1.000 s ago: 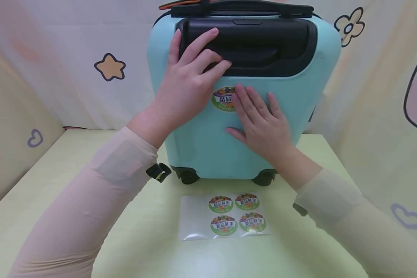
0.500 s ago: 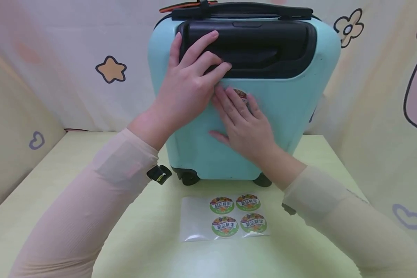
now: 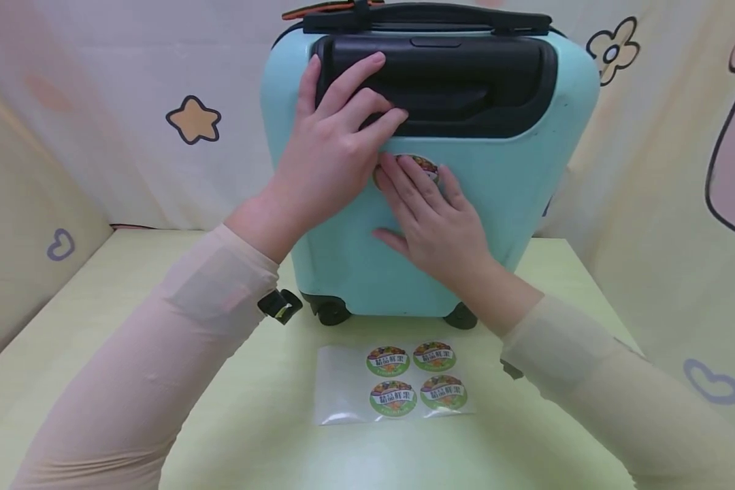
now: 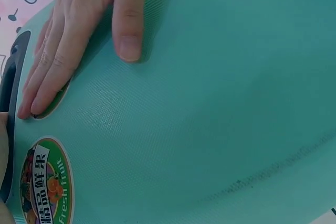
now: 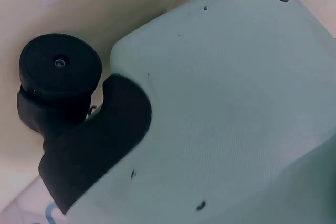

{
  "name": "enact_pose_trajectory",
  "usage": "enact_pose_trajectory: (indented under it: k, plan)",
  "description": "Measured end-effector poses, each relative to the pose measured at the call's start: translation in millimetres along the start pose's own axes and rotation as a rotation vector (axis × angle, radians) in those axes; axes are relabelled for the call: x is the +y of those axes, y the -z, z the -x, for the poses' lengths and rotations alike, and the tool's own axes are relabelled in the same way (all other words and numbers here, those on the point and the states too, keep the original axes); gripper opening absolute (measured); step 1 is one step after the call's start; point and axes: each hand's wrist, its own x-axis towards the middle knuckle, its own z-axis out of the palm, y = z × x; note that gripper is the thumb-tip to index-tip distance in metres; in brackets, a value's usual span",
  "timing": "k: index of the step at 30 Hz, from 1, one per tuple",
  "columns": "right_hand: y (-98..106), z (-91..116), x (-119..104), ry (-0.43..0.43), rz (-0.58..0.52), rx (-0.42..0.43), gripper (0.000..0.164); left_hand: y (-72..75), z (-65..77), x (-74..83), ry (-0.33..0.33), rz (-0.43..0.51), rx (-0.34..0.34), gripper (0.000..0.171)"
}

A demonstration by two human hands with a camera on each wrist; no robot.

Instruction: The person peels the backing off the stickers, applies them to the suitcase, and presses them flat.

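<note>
A light teal suitcase (image 3: 392, 279) stands upright on the table, its black panel (image 3: 453, 82) at the top. My left hand (image 3: 337, 139) rests over the panel's left side with fingers spread and bent. Flat against the shell just below the panel, my right hand (image 3: 444, 231) presses an oval fruit sticker (image 3: 425, 166), which its fingers mostly cover. In the left wrist view, a second sticker reading "Fresh fruit" (image 4: 62, 182) lies on the shell near the left hand; that one is hidden in the head view. The right wrist view shows neither hand.
A sheet (image 3: 343, 384) with several round fruit stickers (image 3: 393, 398) lies on the pale green table (image 3: 245, 422) before the suitcase; its left part is bare. Black wheels (image 3: 333, 313) carry the suitcase. Patterned cloth (image 3: 128, 136) hangs behind and at both sides.
My right hand has moved left across the shell, from the sticker's right part to cover most of it. The left hand has stayed in place on the panel.
</note>
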Motion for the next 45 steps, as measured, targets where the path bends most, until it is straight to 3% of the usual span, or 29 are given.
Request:
enact_pose_trajectory:
  k: [17,22,28,31,45]
  plan:
    - [4.1,10.4,14.5,-0.026,-0.052,0.022,0.072,2.2,-1.0,1.2,0.024,0.014,-0.024,0.027]
    - [5.9,11.5,15.7,-0.022,-0.03,-0.028,0.072,3.0,0.0,-0.4,0.018,0.03,0.003,0.027]
    - [7.1,18.2,16.4,-0.036,-0.061,0.013,0.071,2.4,-0.1,-0.5,0.017,0.022,-0.001,0.027]
    - [7.3,20.3,17.5,-0.044,-0.058,-0.008,0.071,2.3,-0.3,-0.4,0.028,0.03,-0.013,0.027]
    - [-0.4,30.6,9.9,0.002,-0.017,-0.027,0.073,1.3,-2.6,2.7,0.041,0.021,-0.022,0.027]
